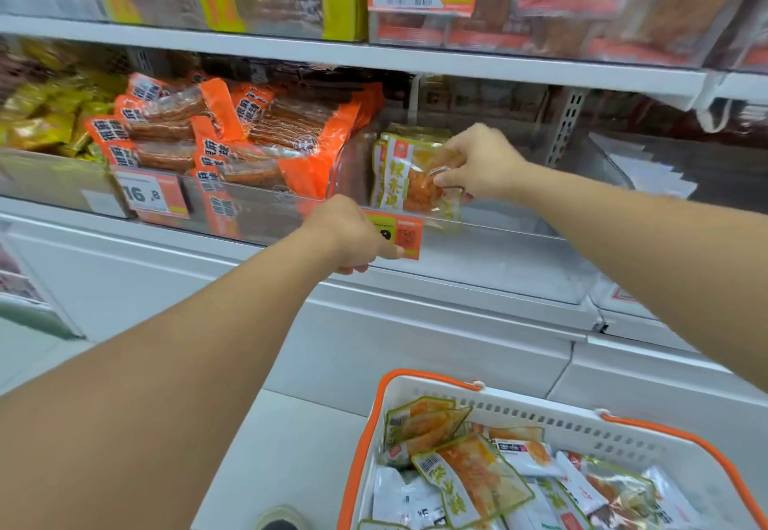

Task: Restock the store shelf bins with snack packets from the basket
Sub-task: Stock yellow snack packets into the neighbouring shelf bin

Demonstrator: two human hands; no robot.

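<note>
My right hand point(478, 163) grips a small stack of yellow-green snack packets point(399, 176) standing upright at the left end of a clear shelf bin point(519, 234). My left hand point(353, 234) is at the bin's front wall, fingers curled under its lower edge beside the orange price tag point(405, 234). The white basket with orange handles point(540, 413) sits at bottom right, holding several more of the same packets point(465, 484).
The neighbouring bin to the left is piled with orange snack packets point(249, 130), and further left are yellow packets point(45, 118). An upper shelf point(374, 55) with price cards overhangs the bins. White cabinet fronts lie below.
</note>
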